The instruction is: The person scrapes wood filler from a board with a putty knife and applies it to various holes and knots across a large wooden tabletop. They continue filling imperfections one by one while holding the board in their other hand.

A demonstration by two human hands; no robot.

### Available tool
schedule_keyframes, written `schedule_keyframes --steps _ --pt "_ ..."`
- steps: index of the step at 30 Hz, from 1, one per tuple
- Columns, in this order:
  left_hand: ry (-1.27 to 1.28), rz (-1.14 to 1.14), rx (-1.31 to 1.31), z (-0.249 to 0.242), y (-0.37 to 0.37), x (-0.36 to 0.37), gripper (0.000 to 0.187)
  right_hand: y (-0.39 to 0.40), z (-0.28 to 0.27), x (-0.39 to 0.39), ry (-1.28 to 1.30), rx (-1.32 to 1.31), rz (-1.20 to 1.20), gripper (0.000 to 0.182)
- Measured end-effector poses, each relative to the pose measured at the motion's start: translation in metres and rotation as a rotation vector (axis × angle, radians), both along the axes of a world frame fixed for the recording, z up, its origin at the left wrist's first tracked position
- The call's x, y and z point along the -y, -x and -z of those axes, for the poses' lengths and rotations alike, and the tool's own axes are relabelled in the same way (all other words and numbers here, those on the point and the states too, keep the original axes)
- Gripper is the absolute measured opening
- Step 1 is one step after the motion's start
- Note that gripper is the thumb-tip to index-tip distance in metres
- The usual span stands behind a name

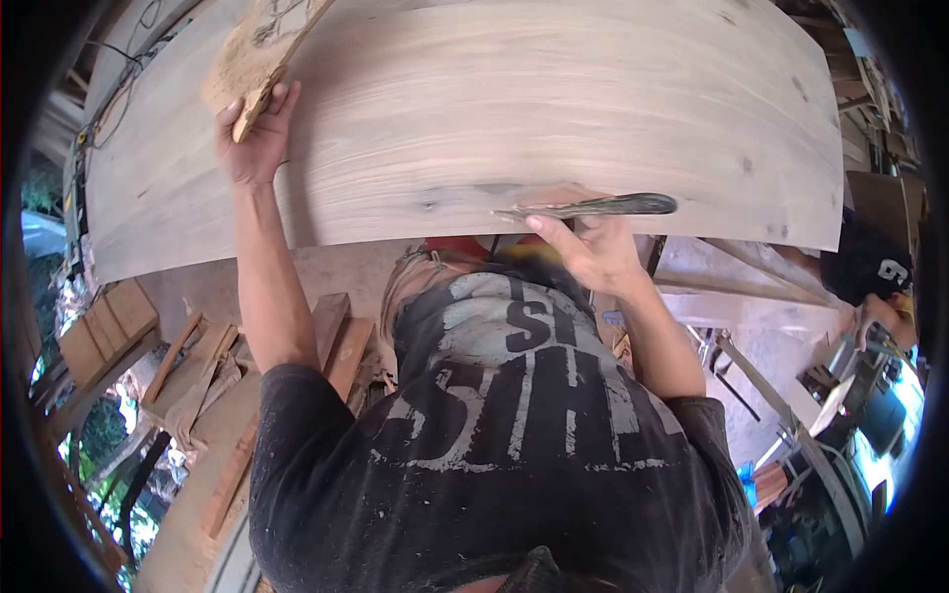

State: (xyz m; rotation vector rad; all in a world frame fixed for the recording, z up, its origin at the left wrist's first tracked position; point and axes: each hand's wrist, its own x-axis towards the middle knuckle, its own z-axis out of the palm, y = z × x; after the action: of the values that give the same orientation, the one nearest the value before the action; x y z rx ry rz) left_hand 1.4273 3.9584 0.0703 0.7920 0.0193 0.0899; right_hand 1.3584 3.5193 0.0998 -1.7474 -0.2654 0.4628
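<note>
My left hand is closed around the near end of a small wooden board, with thumb and fingers at its edges. Tan, crumbly paste or dust covers the board's upper face. In my right hand is a knife with a dark, worn handle pointing right. Its narrow, smeared end points left, over the near edge of a large pale wooden panel. A greyish patch and small dark knots mark the panel near that end. Some of my right fingers are hidden behind the knife and palm.
Stacked wood blocks and offcuts lie at the lower left. Another person in a dark shirt is at the right edge, near tools and timber. A dark cable runs by the panel's far left side.
</note>
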Motion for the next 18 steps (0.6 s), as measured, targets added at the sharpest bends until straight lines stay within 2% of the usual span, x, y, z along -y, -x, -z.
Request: schedule_keyframes --steps 3,5,7,9,11,13,15,17,18 --pt "0.165 0.075 -0.006 0.026 0.013 -0.07 0.052 0.002 -0.001 -0.049 0.11 0.151 -0.024 0.016" --pt "0.154 0.103 -0.026 0.032 0.017 -0.104 0.045 0.009 0.001 -0.063 0.154 0.087 0.15 0.014" --pt "0.166 0.131 -0.015 0.028 0.02 -0.124 0.043 0.01 -0.005 -0.072 0.248 0.077 0.239 0.014" --pt "0.155 0.165 -0.027 0.047 0.011 -0.142 0.043 0.008 -0.002 -0.058 0.4 0.232 0.238 0.014" --pt "0.153 0.153 -0.063 0.045 0.008 -0.143 0.045 0.006 -0.004 -0.06 0.418 0.268 0.256 0.012" --pt "0.166 0.175 -0.041 0.049 0.008 -0.139 0.047 0.001 -0.006 -0.059 0.509 0.392 0.095 0.011" --pt "0.165 0.193 -0.025 0.049 0.008 -0.137 0.048 -0.002 -0.007 -0.061 0.51 0.448 0.088 0.013" --pt "0.124 0.197 -0.025 0.047 0.008 -0.136 0.052 -0.005 -0.005 -0.06 0.587 0.668 -0.048 0.022" --pt "0.126 0.205 -0.027 0.046 0.008 -0.136 0.052 -0.002 -0.006 -0.06 0.592 0.664 -0.042 0.022"
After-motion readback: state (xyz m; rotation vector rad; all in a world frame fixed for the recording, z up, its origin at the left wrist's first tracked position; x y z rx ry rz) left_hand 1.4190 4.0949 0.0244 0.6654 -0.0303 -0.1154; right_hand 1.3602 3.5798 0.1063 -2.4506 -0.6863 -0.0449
